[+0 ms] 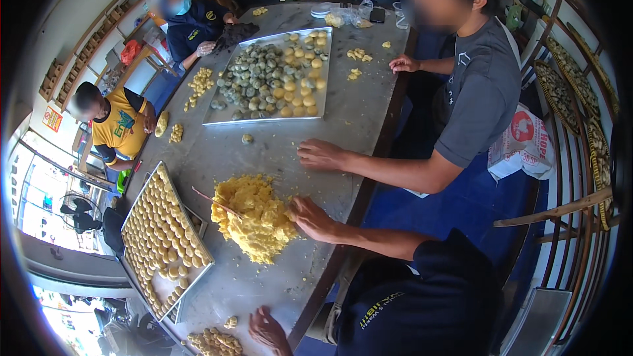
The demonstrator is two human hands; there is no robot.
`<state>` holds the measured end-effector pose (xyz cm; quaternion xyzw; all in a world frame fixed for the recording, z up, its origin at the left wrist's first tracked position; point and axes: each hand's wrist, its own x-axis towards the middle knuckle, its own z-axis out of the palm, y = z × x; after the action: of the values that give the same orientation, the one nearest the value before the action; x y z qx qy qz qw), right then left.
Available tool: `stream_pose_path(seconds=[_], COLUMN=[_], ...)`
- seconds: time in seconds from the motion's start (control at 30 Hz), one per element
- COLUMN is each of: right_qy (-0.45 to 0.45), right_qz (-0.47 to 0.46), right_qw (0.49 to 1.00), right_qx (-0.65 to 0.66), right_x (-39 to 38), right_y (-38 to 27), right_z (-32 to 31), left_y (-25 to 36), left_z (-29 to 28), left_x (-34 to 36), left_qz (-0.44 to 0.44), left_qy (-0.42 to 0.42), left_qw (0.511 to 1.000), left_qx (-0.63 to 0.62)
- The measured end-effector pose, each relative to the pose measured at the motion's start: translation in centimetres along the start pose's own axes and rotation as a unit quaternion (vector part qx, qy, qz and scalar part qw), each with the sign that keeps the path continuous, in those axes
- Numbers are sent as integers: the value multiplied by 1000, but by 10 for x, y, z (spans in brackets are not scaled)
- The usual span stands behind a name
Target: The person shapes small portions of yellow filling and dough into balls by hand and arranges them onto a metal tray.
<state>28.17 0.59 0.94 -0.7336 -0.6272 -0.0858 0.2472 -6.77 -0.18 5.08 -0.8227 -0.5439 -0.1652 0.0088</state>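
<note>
Rests left hand (268, 329), loose and seemingly empty, by the bench's (349, 102) near edge, and right hand (313, 218), cannot tell if gripping, against yellow dough (257, 231) heaped between tray (200, 271) and edge, presumably for easy reach.

"Item one, upper garment?"
"One shirt (428, 313), dark navy, matte cloth."
"Sleeve?"
"Right sleeve (440, 257), same navy, short, loose at the hem; forearm (372, 238) bare below."
"Right hand (312, 219)?"
"Bare."
"Markings?"
"Printed lettering (378, 310) on the torso, slanted lines, yellow and white."
</note>
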Motion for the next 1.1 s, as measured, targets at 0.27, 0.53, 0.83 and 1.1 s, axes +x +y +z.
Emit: stream_pose_path(seconds=[0.27,0.53,0.83,1.1], right_qy=[-25,-27,-55,-55], right_qz=[13,10,39,19], right_qw=[995,989,997,984], right_qx=[93,145,47,169], right_x=[-26,-16,-9,-28], right_y=[-6,3,8,9], right_z=[-13,5,-15,-13], left_y=[-23,-29,2,10], left_z=[62,69,54,31], left_x=[57,54,41,-24], left_qz=[-4,62,-44,-72], left_qy=[31,38,23,-9], left_qw=[998,995,991,996], left_qx=[48,68,123,54])
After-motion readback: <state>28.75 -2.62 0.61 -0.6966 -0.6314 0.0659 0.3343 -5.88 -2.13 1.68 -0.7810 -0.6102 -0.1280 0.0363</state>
